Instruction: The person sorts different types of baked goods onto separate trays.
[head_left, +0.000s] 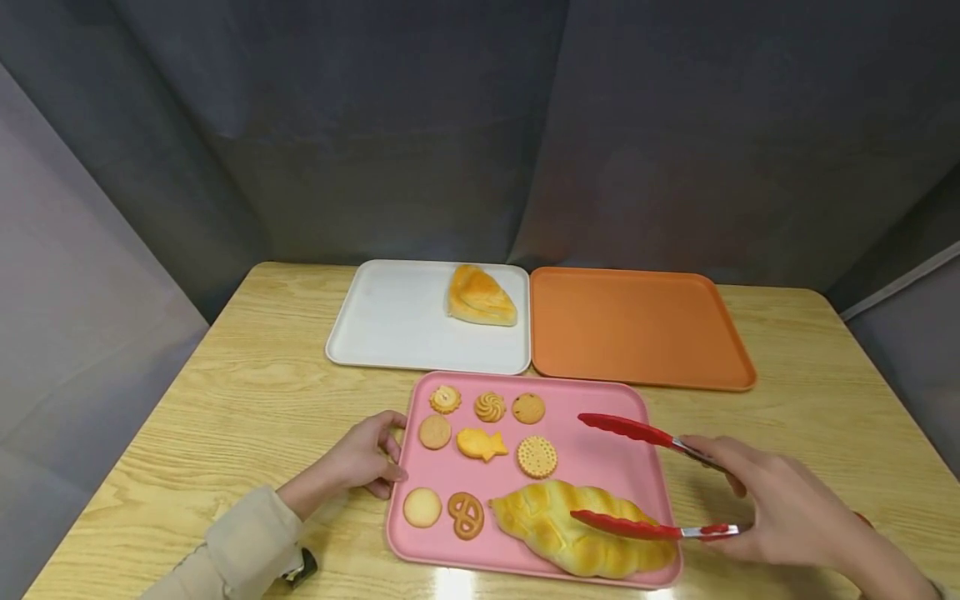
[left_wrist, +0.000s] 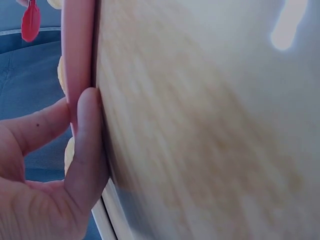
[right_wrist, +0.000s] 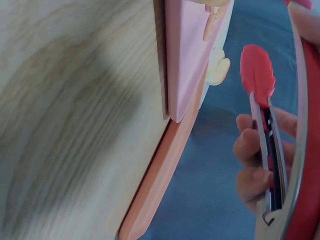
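Observation:
At the left edge of the pink tray (head_left: 600,408), my left hand (head_left: 372,454) pinches the rim between thumb and fingers; the left wrist view shows this grip close up. My right hand (head_left: 787,500) holds red-tipped tongs (head_left: 630,527) by their metal arms, the two tips spread wide. One tip hovers over or touches a braided bread loaf (head_left: 536,508) at the tray's near right; I cannot tell which. The other tip is above bare tray. Several small cookies lie on the tray's left half, among them a fish-shaped cookie (head_left: 480,444) and a pretzel (head_left: 466,515).
Behind the pink tray stands a white tray (head_left: 397,312) with a triangular pastry (head_left: 480,298) on its right side. An orange tray (head_left: 637,325) adjoins it on the right. All three are on a wooden table (head_left: 247,367), with dark curtain (head_left: 390,133) behind.

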